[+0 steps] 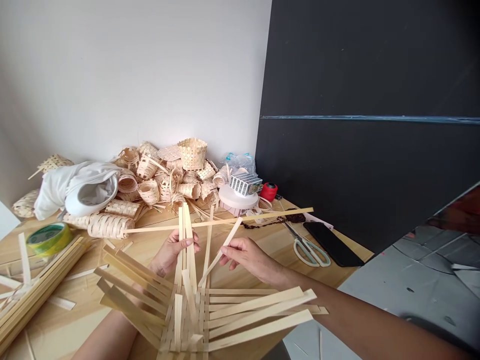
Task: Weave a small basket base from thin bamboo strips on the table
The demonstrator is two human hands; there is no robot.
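Note:
A partly woven piece of pale flat strips (187, 320) lies at the bottom centre, its loose ends fanned out to both sides. My left hand (174, 250) pinches several upright strips at its far edge, with a long thin strip (225, 221) crossing just behind them. To the right, my right hand (240, 252) has thumb and fingers closed on a single strip (230, 240) that tilts up to the right. Another strip stands upright between the hands. Several shorter strips are folded over the woven part.
Small woven baskets (149, 191) are heaped along the wall. At left are green tape (48, 239), a strip bundle (45, 290) and a white cloth (60, 187). Scissors (309, 251), a black phone (333, 245) and red thread (269, 192) lie at right.

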